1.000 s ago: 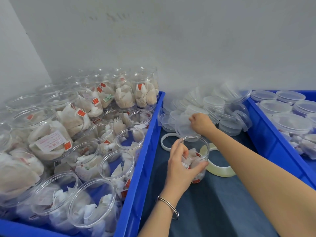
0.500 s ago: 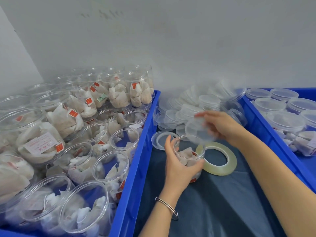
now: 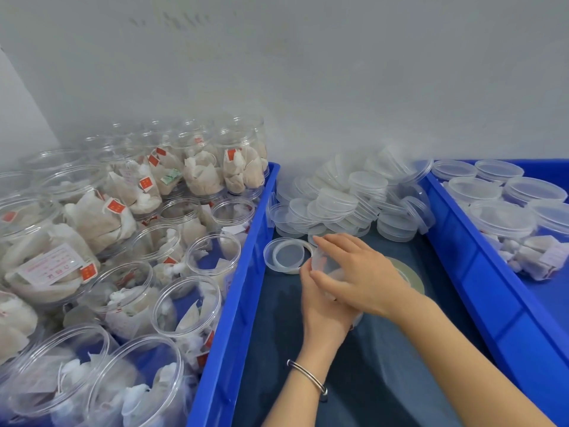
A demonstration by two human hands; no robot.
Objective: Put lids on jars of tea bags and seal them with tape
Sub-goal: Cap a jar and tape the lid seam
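While L hand holds 1 jar, R hand presses 1 lid.

Small packing workshop, blue crates crammed with open jars of tea bags, heaped clear lids, bare grey wall

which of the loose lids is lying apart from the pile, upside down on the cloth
The single lid lying rim-up just left of the left hand, beside the left blue crate; the other lids are heaped behind.
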